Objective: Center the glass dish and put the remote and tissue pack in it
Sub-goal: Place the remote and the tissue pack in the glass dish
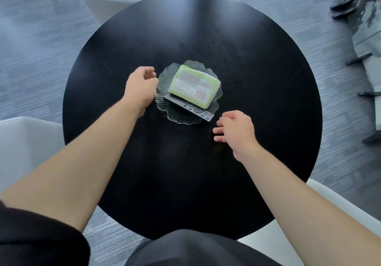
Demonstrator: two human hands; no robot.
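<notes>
main risk we see: the remote (pixel 190 107) lies partly under the tissue pack (pixel 194 86) w/ its button end poking over the glass dish (pixel 181 119) rim, so a knock could tip it out onto the counter (pixel 257 69). dish sits abt mid-counter w/ both items in it. our left hand (pixel 142 86) is loosely curled at the dish's left rim, prob touching, gripping nothing we can make out. right hand (pixel 237 127) is half open, empty, just beside the remote's end.

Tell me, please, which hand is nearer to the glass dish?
Left. The left hand sits against the glass dish's left rim, seemingly touching it; the right hand hovers apart, off its near-right edge.
</notes>
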